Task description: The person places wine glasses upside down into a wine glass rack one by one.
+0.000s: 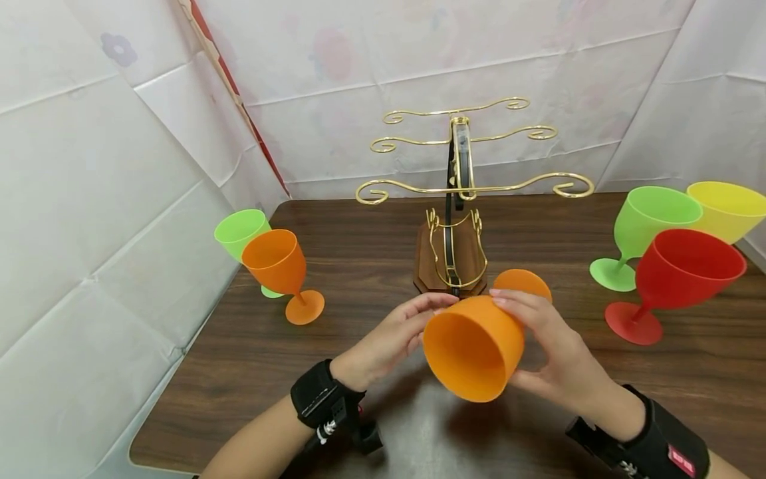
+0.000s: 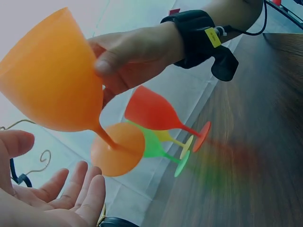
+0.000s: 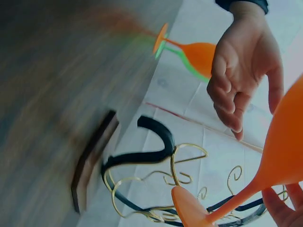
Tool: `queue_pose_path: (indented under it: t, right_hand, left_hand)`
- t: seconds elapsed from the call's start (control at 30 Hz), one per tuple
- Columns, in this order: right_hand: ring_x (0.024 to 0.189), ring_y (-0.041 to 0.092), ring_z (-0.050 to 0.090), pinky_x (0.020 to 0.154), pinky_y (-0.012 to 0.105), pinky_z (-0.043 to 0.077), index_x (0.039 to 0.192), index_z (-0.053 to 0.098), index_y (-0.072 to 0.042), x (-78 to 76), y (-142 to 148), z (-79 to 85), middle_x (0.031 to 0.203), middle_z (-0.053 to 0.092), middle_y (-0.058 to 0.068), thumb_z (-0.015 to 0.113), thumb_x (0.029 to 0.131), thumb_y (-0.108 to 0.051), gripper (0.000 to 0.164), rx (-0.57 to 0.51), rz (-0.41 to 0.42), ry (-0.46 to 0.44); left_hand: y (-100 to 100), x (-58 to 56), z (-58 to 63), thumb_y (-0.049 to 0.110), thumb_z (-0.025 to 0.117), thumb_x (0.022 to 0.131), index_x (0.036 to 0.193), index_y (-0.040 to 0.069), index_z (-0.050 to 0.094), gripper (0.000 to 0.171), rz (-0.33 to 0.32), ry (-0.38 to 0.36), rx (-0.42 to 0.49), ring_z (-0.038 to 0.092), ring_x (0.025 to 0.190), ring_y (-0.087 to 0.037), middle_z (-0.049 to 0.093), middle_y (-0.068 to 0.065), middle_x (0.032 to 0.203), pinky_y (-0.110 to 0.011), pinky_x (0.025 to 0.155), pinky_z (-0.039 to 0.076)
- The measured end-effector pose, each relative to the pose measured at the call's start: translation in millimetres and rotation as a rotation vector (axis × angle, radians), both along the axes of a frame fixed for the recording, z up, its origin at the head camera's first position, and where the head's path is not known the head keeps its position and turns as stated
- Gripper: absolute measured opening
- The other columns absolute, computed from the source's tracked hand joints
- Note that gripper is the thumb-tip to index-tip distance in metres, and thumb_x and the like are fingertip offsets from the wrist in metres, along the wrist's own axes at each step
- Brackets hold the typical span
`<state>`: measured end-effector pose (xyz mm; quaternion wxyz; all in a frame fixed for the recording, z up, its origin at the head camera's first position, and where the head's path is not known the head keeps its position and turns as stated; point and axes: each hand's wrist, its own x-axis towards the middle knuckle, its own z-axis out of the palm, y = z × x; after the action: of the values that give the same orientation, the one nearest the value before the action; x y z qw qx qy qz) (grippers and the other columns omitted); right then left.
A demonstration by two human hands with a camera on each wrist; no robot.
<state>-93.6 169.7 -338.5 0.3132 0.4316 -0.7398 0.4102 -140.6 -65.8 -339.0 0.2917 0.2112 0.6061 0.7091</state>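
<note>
My right hand (image 1: 559,356) grips an orange plastic goblet (image 1: 469,352) round its bowl. The goblet is tilted, its mouth towards me and its round foot pointing away, towards the rack. In the left wrist view the thumb of that hand presses on the bowl (image 2: 52,75). My left hand (image 1: 391,332) is at the goblet's left side; in the left wrist view its fingers (image 2: 90,201) are loosely extended below the goblet, holding nothing. Just beyond both hands stands a goblet rack with gold wire arms (image 1: 413,188) and a wooden base (image 1: 423,266).
On the left of the wooden table (image 1: 239,392) stand an orange goblet (image 1: 281,266) and a light green goblet (image 1: 236,226). To the right are a red goblet (image 1: 682,273), a green goblet (image 1: 634,226) and a yellow goblet (image 1: 727,206). White sheeting surrounds the table.
</note>
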Motion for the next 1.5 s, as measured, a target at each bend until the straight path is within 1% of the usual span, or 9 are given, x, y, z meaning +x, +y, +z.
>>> queue_pose_path:
  t: [0.13,0.27,0.5,0.6,0.8,1.0,1.23,1.4,1.5]
  right_hand:
    - [0.126,0.018,0.041,0.106,0.022,0.033,0.119,0.052,0.010,-1.0,-0.9,0.6,0.127,0.051,0.019,0.063,0.088,-0.040,0.060,0.086,-0.006,0.085]
    - [0.124,0.020,0.044,0.109,0.026,0.031,0.116,0.055,0.008,-3.5,-1.5,2.0,0.119,0.053,0.023,0.060,0.091,-0.039,0.054,0.128,-0.016,0.177]
    - [0.115,0.026,0.049,0.109,0.026,0.032,0.113,0.058,0.005,-5.2,-2.1,3.3,0.114,0.057,0.023,0.053,0.096,-0.034,0.043,0.189,-0.022,0.295]
    - [0.110,0.029,0.051,0.109,0.025,0.031,0.114,0.058,0.004,-5.1,-2.5,3.8,0.115,0.058,0.022,0.051,0.097,-0.034,0.042,0.216,-0.026,0.317]
    - [0.108,0.032,0.051,0.109,0.025,0.031,0.115,0.058,0.004,-4.6,-3.2,3.7,0.115,0.059,0.021,0.049,0.098,-0.033,0.042,0.235,-0.019,0.335]
    - [0.113,0.031,0.049,0.110,0.027,0.030,0.115,0.058,0.003,-5.3,-2.1,1.7,0.116,0.058,0.021,0.049,0.098,-0.034,0.042,0.246,-0.025,0.349]
    - [0.135,0.025,0.031,0.113,0.032,0.024,0.119,0.050,0.005,-6.3,4.6,5.3,0.139,0.045,0.012,0.064,0.086,-0.045,0.061,0.177,0.094,0.227]
    - [0.135,0.025,0.029,0.111,0.031,0.023,0.128,0.041,0.011,-4.4,6.3,9.2,0.143,0.041,0.013,0.074,0.075,-0.046,0.085,0.020,0.220,0.095]
    - [0.133,0.024,0.032,0.111,0.028,0.025,0.133,0.033,0.016,-2.1,6.2,5.7,0.143,0.040,0.014,0.077,0.073,-0.042,0.094,-0.064,0.245,-0.053]
  left_hand:
    - [1.0,-0.6,0.7,0.026,0.042,0.100,0.134,0.000,0.044,0.043,-0.004,-0.042,0.006,0.054,0.106,-0.013,0.054,-0.004,0.125,-0.026,0.093,0.045]
    - [0.2,0.1,0.5,0.033,0.041,0.100,0.136,-0.003,0.042,0.051,-0.062,-0.054,0.002,0.054,0.105,-0.011,0.056,0.000,0.121,-0.026,0.094,0.045]
    - [-3.3,3.3,1.0,0.054,0.040,0.096,0.135,-0.008,0.035,0.074,-0.292,-0.153,-0.025,0.056,0.095,-0.009,0.057,0.004,0.104,-0.024,0.084,0.048]
    - [-4.2,3.5,0.7,0.061,0.044,0.091,0.133,-0.009,0.034,0.081,-0.347,-0.168,0.004,0.057,0.093,-0.009,0.057,0.004,0.103,-0.024,0.080,0.049]
    - [-4.1,3.3,-0.3,0.061,0.060,0.082,0.139,-0.006,0.028,0.093,-0.374,-0.223,0.036,0.058,0.092,-0.007,0.060,0.006,0.103,-0.024,0.081,0.049]
    - [-5.3,3.6,-1.0,0.059,0.061,0.082,0.145,-0.003,0.022,0.097,-0.375,-0.228,0.034,0.058,0.095,-0.007,0.058,0.006,0.107,-0.024,0.084,0.048]
    - [-5.7,3.3,-2.7,0.052,0.066,0.082,0.145,0.000,0.021,0.093,-0.364,-0.167,0.102,0.059,0.096,-0.008,0.055,0.004,0.113,-0.024,0.085,0.049]
    - [-5.5,4.6,-2.0,0.046,0.072,0.080,0.143,0.002,0.024,0.091,-0.304,-0.039,0.125,0.056,0.101,-0.012,0.051,0.000,0.119,-0.026,0.087,0.050]
    - [-5.0,6.0,-1.6,0.042,0.075,0.078,0.144,0.005,0.026,0.090,-0.251,0.060,0.132,0.054,0.105,-0.014,0.049,-0.001,0.123,-0.029,0.089,0.049]
